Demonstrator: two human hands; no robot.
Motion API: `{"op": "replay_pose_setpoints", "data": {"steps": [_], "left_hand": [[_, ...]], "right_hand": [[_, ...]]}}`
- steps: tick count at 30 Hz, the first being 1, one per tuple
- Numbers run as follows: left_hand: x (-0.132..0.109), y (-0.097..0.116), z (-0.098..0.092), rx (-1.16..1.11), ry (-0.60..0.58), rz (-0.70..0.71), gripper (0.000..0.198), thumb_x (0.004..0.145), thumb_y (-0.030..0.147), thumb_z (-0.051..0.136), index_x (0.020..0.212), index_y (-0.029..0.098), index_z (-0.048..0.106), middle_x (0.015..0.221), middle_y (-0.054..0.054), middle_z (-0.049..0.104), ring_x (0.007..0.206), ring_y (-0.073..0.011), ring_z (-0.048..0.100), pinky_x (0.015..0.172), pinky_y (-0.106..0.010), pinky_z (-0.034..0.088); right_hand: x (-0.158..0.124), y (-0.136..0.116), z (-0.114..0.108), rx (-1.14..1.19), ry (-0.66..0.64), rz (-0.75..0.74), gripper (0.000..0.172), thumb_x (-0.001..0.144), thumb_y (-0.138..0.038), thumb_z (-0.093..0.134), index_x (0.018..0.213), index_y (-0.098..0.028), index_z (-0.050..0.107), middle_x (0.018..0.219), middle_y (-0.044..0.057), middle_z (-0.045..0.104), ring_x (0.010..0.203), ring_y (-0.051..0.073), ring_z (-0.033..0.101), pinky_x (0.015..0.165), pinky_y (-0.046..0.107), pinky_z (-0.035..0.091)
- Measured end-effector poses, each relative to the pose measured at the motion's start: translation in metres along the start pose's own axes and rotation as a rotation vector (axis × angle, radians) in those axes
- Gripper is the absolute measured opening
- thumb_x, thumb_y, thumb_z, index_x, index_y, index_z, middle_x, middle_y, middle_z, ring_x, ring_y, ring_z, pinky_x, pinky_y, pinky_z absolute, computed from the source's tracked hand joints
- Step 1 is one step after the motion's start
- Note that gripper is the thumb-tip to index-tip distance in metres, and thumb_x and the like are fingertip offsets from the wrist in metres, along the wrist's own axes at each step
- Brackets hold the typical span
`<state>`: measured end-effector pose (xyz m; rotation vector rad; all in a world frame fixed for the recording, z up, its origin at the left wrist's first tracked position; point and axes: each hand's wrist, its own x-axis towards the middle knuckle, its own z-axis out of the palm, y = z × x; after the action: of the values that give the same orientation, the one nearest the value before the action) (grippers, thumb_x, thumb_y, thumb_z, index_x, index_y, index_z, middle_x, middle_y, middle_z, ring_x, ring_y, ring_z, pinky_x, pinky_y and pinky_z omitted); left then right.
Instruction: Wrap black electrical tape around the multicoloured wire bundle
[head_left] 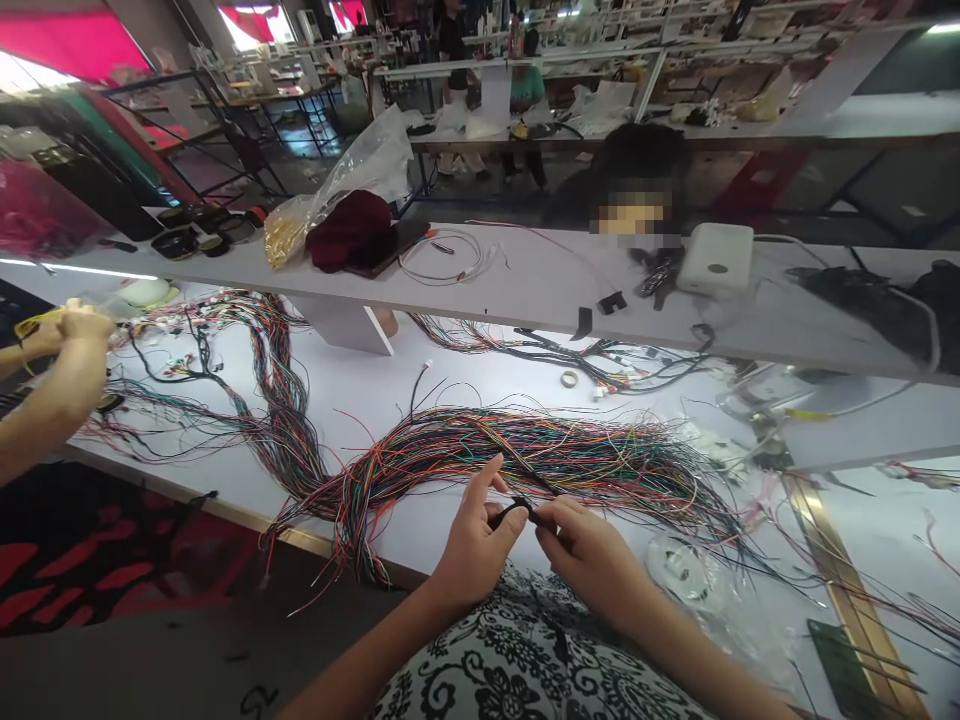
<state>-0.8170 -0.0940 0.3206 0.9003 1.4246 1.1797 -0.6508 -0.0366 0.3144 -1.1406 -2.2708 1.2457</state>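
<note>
**Black wire pinched over a desk of coloured harnesses**

We look down on a long white desk [375, 400] in a large, open workshop, with rows of other benches and red blinds far behind. At the far left, a co-worker's hands [71, 340] are raised over the desk edge, closed round something yellowish that we cannot make out. Beside them a thick harness of coloured wires [277, 400] runs down the desk and curls toward us. Above it, a raised shelf [525, 290] crosses the scene; on it we see a dark red cloth bundle [351, 230], a clear plastic bag [360, 165], a coil of white wire [450, 255] and, further right, a white box [716, 258].

In the middle lies the wide fan of coloured wires [570, 455], spread flat and reaching right toward a clear plastic reel [686, 570].

Just in front of that fan, our left hand [476, 545] is closed lightly, thumb and fingers pinching one end of a short black wire [517, 508]. Our right hand [592, 555] pinches the other end, fingers curled. The black wire is thin and dark, held between both hands just above the desk's near edge.
</note>
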Motion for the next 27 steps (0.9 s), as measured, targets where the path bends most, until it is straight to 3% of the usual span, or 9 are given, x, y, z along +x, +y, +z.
{"op": "replay_pose_setpoints", "data": {"steps": [15,22,24,27], "left_hand": [[0.007,0.003,0.0,0.025,-0.061,-0.071,0.052,0.086,0.032,0.06,0.135,0.028,0.041,0.104,-0.001,0.05,0.059,-0.005,0.041,0.054,-0.021,0.036],[0.01,0.008,-0.005,0.018,-0.164,-0.127,0.056,0.086,0.03,0.059,0.137,0.022,0.038,0.09,-0.001,0.059,0.076,-0.0126,0.052,0.073,-0.028,0.043],[0.011,0.01,-0.006,0.069,-0.179,-0.138,0.046,0.085,0.029,0.059,0.129,0.023,0.048,0.096,-0.003,0.058,0.077,-0.0131,0.053,0.072,-0.028,0.044],[0.012,0.013,-0.009,0.193,-0.171,-0.052,0.019,0.083,0.028,0.06,0.1,0.021,0.064,0.104,-0.004,0.056,0.087,-0.0158,0.054,0.072,-0.027,0.044]], "right_hand": [[-0.001,0.001,-0.003,0.008,-0.054,-0.04,0.012,0.089,-0.016,0.044,0.09,-0.021,0.055,0.084,0.001,0.054,0.077,0.016,0.05,0.067,0.028,0.036],[0.0,0.005,-0.012,0.057,-0.16,-0.083,0.012,0.09,-0.013,0.043,0.091,-0.021,0.053,0.085,0.0,0.053,0.079,0.015,0.049,0.067,0.026,0.036],[0.0,0.007,-0.013,0.069,-0.17,-0.081,0.013,0.092,-0.014,0.043,0.093,-0.021,0.053,0.086,0.0,0.053,0.08,0.015,0.049,0.069,0.026,0.037],[0.001,0.01,-0.013,0.092,-0.183,-0.082,0.015,0.092,-0.015,0.042,0.095,-0.022,0.054,0.087,0.0,0.052,0.081,0.015,0.049,0.071,0.026,0.038]]}}
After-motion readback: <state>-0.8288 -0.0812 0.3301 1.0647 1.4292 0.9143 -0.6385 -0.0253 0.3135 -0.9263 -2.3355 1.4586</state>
